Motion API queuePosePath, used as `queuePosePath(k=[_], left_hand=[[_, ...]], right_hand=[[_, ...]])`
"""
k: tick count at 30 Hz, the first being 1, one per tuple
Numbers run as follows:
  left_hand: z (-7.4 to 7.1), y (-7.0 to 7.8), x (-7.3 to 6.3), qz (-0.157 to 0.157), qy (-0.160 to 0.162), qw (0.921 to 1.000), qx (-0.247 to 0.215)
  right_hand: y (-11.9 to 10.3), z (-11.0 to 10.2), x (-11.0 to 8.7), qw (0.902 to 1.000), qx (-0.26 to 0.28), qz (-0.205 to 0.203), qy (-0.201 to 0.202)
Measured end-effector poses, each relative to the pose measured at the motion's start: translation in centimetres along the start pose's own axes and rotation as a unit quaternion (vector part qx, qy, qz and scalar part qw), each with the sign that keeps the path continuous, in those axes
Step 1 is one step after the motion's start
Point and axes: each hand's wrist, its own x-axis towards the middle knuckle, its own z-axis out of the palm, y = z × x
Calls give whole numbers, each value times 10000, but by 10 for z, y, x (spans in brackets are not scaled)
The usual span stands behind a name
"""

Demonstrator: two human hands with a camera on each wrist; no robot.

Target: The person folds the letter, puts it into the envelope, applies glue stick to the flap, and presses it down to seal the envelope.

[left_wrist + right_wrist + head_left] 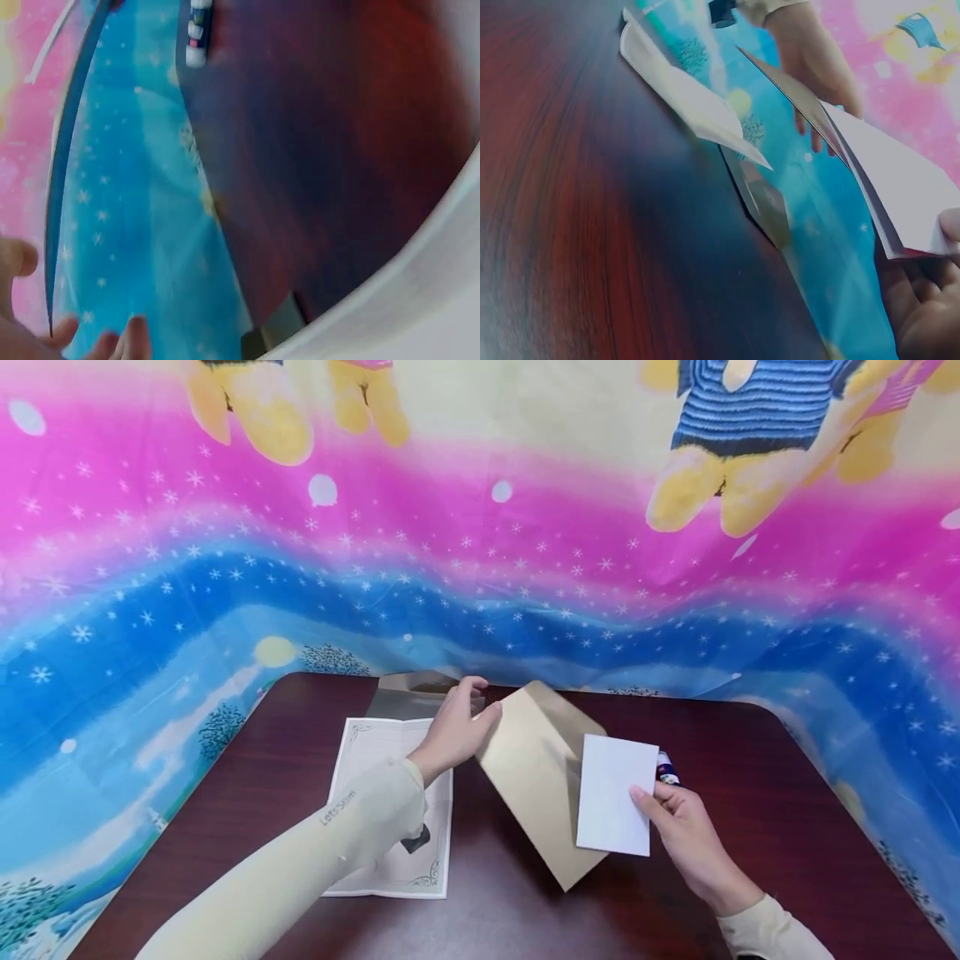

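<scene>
My left hand (456, 731) pinches the upper left edge of a tan paper envelope (528, 777), which is held tilted above the table with its flap (566, 714) open. In the left wrist view the envelope (64, 157) is seen edge-on between the thumb and fingers. A folded white paper (617, 793) is pinched between the thumb and fingers of my right hand (693, 839). It overlaps the envelope's right side in the head view. The right wrist view shows the folded paper (900, 180) beside the envelope (787, 86); whether they touch, I cannot tell.
A creased sheet with an ornamental border (386, 768) lies on the dark red table (750, 768), partly under my left forearm. Behind it lies another envelope (401, 700). A glue stick (666, 770) is beyond my right hand. A patterned cloth (480, 560) hangs behind the table.
</scene>
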Motion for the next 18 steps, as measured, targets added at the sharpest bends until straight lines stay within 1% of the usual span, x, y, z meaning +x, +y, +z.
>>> queuePosePath(k=[2, 4, 5, 7, 10, 11, 14, 16, 18], left_hand=[[6, -1, -7, -188, 136, 9988, -422], [14, 1, -15, -415, 198, 9937, -1019], [18, 2, -19, -538, 167, 9883, -1417], [28, 4, -29, -818, 82, 9742, -2103], [43, 7, -43, -1078, -202, 9509, -2893], [47, 7, -47, -1103, -334, 9457, -3039], [56, 8, -58, -1011, -730, 9395, -3191], [60, 8, -62, -920, -931, 9380, -3209], [61, 7, -65, -832, -1033, 9385, -3186]], right_hand=[[1, 0, 1, 9996, 150, 73, 236], [1, 1, 1, 9987, 245, 131, 419], [2, 2, 1, 9983, 299, 168, 478], [2, 4, 1, 9972, 423, 243, 573], [3, 8, 1, 9953, 527, 397, 704], [3, 10, 1, 9948, 560, 445, 725], [4, 15, 1, 9940, 526, 576, 762], [6, 17, 1, 9933, 549, 680, 758], [7, 18, -1, 9931, 502, 776, 726]])
